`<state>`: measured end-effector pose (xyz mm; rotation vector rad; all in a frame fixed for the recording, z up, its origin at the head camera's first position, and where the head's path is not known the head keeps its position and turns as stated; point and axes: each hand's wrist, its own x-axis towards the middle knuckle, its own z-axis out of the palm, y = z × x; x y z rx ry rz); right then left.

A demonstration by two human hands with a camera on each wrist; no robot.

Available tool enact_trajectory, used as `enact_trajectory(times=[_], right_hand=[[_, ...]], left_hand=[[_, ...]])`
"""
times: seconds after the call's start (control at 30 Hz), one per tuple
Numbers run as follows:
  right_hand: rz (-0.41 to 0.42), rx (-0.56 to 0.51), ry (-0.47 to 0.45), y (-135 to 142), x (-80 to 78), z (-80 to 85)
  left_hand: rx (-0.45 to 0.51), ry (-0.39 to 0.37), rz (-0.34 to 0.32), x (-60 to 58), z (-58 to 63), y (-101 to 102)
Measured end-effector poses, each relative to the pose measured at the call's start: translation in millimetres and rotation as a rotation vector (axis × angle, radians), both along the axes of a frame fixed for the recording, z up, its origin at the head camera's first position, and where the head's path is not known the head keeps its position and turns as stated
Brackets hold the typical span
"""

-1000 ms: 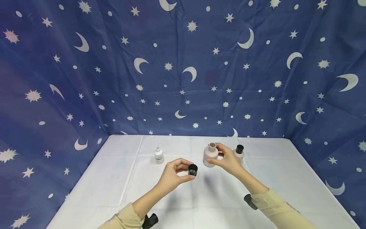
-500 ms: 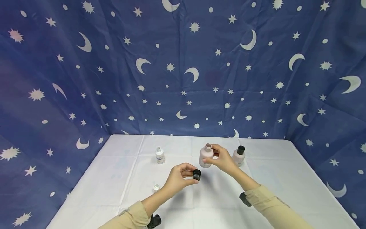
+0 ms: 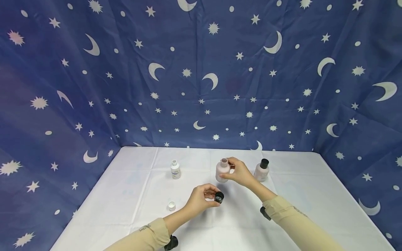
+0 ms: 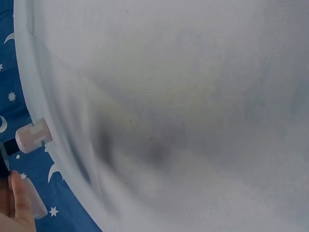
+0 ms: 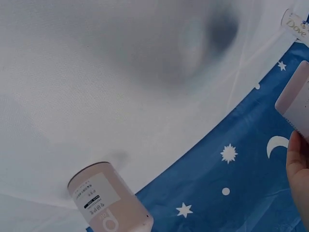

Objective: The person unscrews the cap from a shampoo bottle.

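Note:
My left hand [image 3: 201, 201] pinches a black screw cap [image 3: 219, 197] between thumb and fingers, its hollow side showing, above the table. Farther off and slightly right, my right hand [image 3: 240, 172] grips a pale pink bottle [image 3: 222, 171] by its side. That bottle is upright with its neck uncapped, and it seems held just over the cloth. In the right wrist view only part of the held pink bottle [image 5: 297, 99] shows, at the right edge with the fingers [image 5: 295, 157]. The left wrist view cuts off most of the left hand [image 4: 18, 203].
A second pink bottle [image 3: 261, 170] with a black cap stands right of my right hand. Back left is a small white bottle [image 3: 175, 169], uncapped. A white cap [image 3: 171, 205] lies beside my left forearm. White cloth [image 3: 141, 195] covers the table; a blue starry curtain [image 3: 201, 69] hangs behind.
The right hand has moved left with the pink bottle, away from the capped one. The left hand has come slightly right and nearer with the black cap, uncovering the white cap.

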<state>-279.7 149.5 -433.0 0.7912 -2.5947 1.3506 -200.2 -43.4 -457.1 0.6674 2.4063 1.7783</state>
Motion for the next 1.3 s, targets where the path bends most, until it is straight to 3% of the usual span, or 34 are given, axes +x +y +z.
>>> enact_trajectory(times=[0.23, 0.57, 0.8, 1.3], right_hand=[[0.013, 0.014, -0.027, -3.0, -12.6, -11.7], [-0.045, 0.028, -0.038, -9.9, -26.1, -23.6], [-0.091, 0.071, -0.079, -14.3, -33.0, -28.0], [-0.154, 0.108, -0.093, -18.3, -40.8, -42.2]], left_hand=[[0.058, -0.057, -0.031, -5.9, -8.5, 7.8], [-0.017, -0.077, -0.037, -8.2, -24.9, 9.5], [-0.039, -0.107, -0.04, -8.4, -27.5, 10.5], [-0.071, -0.087, -0.033, -12.8, -31.6, 12.6]])
